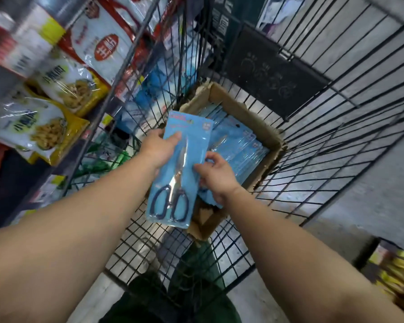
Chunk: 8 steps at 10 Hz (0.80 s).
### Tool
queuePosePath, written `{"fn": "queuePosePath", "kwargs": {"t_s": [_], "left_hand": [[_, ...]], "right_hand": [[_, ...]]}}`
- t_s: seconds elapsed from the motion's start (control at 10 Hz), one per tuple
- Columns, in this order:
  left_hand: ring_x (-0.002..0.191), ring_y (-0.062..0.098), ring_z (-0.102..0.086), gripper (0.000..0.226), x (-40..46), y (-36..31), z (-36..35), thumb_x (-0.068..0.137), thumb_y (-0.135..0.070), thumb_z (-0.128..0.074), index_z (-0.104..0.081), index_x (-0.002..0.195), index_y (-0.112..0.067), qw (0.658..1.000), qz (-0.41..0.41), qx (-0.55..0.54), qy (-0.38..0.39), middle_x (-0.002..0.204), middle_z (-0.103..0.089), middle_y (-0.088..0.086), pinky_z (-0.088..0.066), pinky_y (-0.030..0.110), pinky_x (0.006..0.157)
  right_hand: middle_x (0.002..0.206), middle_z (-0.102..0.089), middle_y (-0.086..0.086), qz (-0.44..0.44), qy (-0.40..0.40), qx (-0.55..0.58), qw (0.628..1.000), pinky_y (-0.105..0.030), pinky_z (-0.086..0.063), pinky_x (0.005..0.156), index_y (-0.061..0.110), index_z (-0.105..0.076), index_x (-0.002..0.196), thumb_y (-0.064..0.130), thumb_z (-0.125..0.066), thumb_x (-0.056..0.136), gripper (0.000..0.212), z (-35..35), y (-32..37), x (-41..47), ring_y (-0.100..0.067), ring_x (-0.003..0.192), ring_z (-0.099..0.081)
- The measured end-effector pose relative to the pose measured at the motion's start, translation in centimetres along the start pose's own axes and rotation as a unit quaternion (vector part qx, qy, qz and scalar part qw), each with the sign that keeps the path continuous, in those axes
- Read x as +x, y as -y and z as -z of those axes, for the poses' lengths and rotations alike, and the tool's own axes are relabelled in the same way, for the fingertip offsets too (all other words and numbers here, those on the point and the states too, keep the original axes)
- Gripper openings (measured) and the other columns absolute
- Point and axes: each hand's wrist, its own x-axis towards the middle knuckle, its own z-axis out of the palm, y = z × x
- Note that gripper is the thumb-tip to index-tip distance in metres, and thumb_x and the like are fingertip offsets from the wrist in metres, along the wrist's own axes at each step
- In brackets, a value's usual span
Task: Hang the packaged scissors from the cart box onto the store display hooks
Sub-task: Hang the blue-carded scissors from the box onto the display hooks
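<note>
Holding scissors pack (182,169) at frame centre, our left hand (158,149) fingers curled round it | right hand (216,174) fingers pinching its edge | cardboard box (245,113) beneath.

You are using two hands: your left hand (158,149) and your right hand (216,174). You are holding up one pack of scissors (179,171). One cardboard box (237,108) is sitting in one wire cart (336,127). More blue packs (239,145) are lying in it, too many to count. Two yellow snack bags (36,131) are showing on the shelf.
</note>
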Motion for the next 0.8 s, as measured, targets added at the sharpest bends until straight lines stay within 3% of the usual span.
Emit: {"fn": "queuePosePath", "kwargs": {"t_s": [0.1,0.2,0.3,0.4,0.5,0.6,0.7,0.8], "left_hand": [[0.093,0.032,-0.071,0.028,0.9,1.3,0.7,0.08,-0.04,-0.066,-0.071,0.091,-0.015,0.999,0.012,-0.05,0.002,0.102,-0.074,0.012,-0.056,0.056,0.086],[0.093,0.031,-0.07,0.018,0.3,1.4,1.0,0.094,-0.03,-0.061,-0.069,0.085,-0.017,0.998,0.023,-0.055,0.008,0.1,-0.073,0.01,-0.056,0.053,0.087],[0.093,0.028,-0.07,0.023,0.6,1.7,1.3,0.094,-0.035,-0.061,-0.069,0.1,-0.015,0.998,0.039,-0.047,-0.005,0.103,-0.073,0.007,-0.056,0.05,0.088],[0.082,0.023,-0.069,0.019,1.4,2.4,1.5,0.095,-0.034,-0.061,-0.068,0.093,-0.016,0.997,0.044,-0.059,-0.006,0.093,-0.072,0.002,-0.057,0.044,0.084],[0.074,0.022,-0.067,0.022,1.8,3.0,1.8,0.094,-0.034,-0.062,-0.063,0.079,-0.018,0.996,0.058,-0.066,-0.016,0.085,-0.07,0.001,-0.057,0.041,0.08],[0.088,0.028,-0.07,0.021,1.8,3.7,2.3,0.091,-0.036,-0.065,-0.067,0.092,-0.015,0.994,0.073,-0.083,-0.019,0.1,-0.073,0.009,-0.057,0.049,0.084],[0.077,0.023,-0.071,0.026,1.5,4.4,2.4,0.094,-0.033,-0.062,-0.067,0.107,-0.01,0.992,0.083,-0.09,-0.011,0.099,-0.074,0.009,-0.057,0.037,0.071],[0.075,0.022,-0.07,0.025,1.3,5.0,2.5,0.095,-0.032,-0.06,-0.067,0.106,-0.011,0.993,0.079,-0.087,-0.008,0.095,-0.074,0.007,-0.057,0.036,0.071]], "right_hand": [[0.071,-0.066,-0.002,-0.015,0.048,0.027,0.998,-0.018,-0.047,0.043,0.016,-0.051,0.087,-0.008,-0.056,0.089,0.025,-0.8,-0.1,0.0,-0.009,0.051,-0.064],[0.079,-0.065,-0.002,-0.046,0.018,0.052,0.997,-0.025,-0.05,0.056,0.016,-0.054,0.092,0.01,-0.06,0.093,0.008,0.3,0.2,1.2,-0.013,0.059,-0.062],[0.097,-0.066,-0.006,-0.052,-0.167,-0.019,0.984,-0.033,-0.05,0.063,0.019,-0.054,0.113,0.03,-0.061,0.09,0.027,2.9,-0.3,4.8,-0.023,0.074,-0.063],[0.115,-0.064,-0.01,-0.065,-0.267,-0.094,0.957,-0.041,-0.053,0.085,0.022,-0.045,0.13,0.035,-0.059,0.087,0.047,4.7,0.1,7.6,-0.029,0.096,-0.064],[0.13,-0.054,-0.008,-0.081,-0.279,-0.099,0.952,-0.037,-0.047,0.097,0.018,-0.033,0.142,0.034,-0.063,0.089,0.063,5.1,0.8,9.5,-0.028,0.109,-0.058],[0.129,-0.053,-0.006,-0.091,-0.268,-0.127,0.951,-0.036,-0.048,0.095,0.018,-0.039,0.138,0.041,-0.073,0.077,0.073,4.6,0.7,10.8,-0.03,0.11,-0.059],[0.105,-0.062,-0.004,-0.096,-0.274,-0.146,0.946,-0.03,-0.053,0.083,0.013,-0.06,0.111,0.027,-0.07,0.069,0.045,4.7,0.2,12.0,-0.02,0.087,-0.063],[0.076,-0.053,0.002,-0.093,-0.244,-0.077,0.962,-0.024,-0.045,0.068,0.015,-0.055,0.082,0.013,-0.063,0.085,0.009,4.4,1.1,10.5,-0.013,0.064,-0.052]]}}
